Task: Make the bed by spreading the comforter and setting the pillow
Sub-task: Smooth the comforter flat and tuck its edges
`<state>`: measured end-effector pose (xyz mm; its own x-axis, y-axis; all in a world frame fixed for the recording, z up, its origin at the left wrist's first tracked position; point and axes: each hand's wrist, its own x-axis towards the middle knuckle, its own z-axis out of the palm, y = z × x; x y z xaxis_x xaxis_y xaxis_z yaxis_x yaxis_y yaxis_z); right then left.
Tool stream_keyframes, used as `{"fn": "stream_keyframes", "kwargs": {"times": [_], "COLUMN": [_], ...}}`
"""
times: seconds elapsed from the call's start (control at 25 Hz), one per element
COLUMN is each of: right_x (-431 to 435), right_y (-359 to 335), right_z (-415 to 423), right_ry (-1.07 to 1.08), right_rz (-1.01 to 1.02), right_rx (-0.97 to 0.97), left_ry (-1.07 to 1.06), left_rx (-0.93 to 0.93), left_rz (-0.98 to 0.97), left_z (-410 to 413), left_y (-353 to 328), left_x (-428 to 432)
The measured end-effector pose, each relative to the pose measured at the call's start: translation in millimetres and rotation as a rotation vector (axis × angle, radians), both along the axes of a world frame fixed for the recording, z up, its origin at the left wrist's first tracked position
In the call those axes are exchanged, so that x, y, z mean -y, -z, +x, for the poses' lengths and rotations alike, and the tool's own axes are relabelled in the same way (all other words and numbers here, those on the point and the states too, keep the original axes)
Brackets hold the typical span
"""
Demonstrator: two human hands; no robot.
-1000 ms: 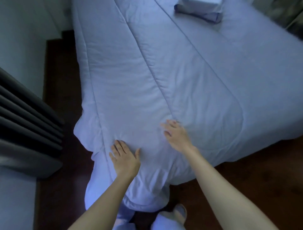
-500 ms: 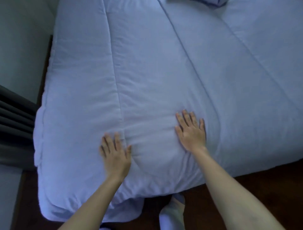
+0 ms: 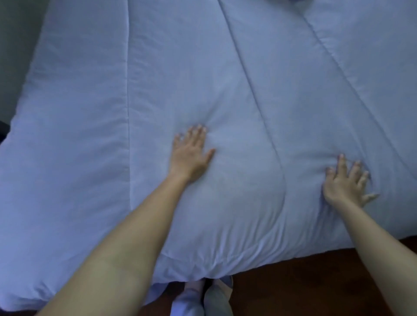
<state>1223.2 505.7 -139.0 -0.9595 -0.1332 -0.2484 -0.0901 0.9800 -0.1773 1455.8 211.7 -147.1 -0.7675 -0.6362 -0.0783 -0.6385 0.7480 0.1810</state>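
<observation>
A pale blue quilted comforter [image 3: 180, 79] covers the bed and fills most of the head view, with stitched seams running away from me. My left hand [image 3: 191, 155] lies flat on it near the middle, fingers together and pointing up the bed. My right hand [image 3: 345, 182] presses down on the comforter further right, fingers spread, denting the fabric. Neither hand holds anything. Only a dark sliver of the pillow [image 3: 300, 0] shows at the top edge. The comforter's near corner [image 3: 203, 266] hangs over the bed's foot.
Dark wooden floor [image 3: 304, 282] runs along the bottom right. My feet in pale slippers [image 3: 198, 297] stand just under the comforter's corner. A grey wall [image 3: 15, 45] borders the bed's left side.
Both hands have slid further up and to the right across the comforter and moved apart. My view has come closer over the bed; the curtain at the left has left the view.
</observation>
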Motion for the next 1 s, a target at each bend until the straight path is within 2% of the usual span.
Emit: {"fn": "stream_keyframes", "kwargs": {"times": [0.08,0.12,0.24,0.4,0.44,0.52,0.6,0.72,1.0], "right_x": [26,43,113,200,211,216,199,150,-33], "right_y": [-12,-17,-30,-19,-14,-5,1,2,7], "right_z": [21,39,109,205,209,183,125,8,-245], "right_ry": [0.068,0.003,-0.397,-1.174,-1.307,-1.341,-1.198,-0.989,-0.630], "right_rz": [-0.166,-0.235,-0.293,-0.198,-0.151,-0.154,-0.144,-0.118,-0.023], "right_rx": [-0.030,-0.074,-0.059,0.184,0.164,0.073,0.008,-0.050,-0.139], "left_ry": [-0.187,-0.275,-0.489,-0.807,-0.903,-1.019,-0.961,-0.712,0.173], "left_rx": [0.005,0.015,0.060,0.015,-0.007,-0.036,-0.135,-0.211,-0.145], "left_rz": [-0.004,-0.005,0.006,-0.006,-0.003,0.030,0.018,0.006,-0.037], "left_z": [54,87,174,241,243,225,177,70,-195], "left_y": [-1,-2,-9,-3,-4,-8,-17,-23,-12], "left_x": [39,52,67,33,22,8,-8,-79,-292]}}
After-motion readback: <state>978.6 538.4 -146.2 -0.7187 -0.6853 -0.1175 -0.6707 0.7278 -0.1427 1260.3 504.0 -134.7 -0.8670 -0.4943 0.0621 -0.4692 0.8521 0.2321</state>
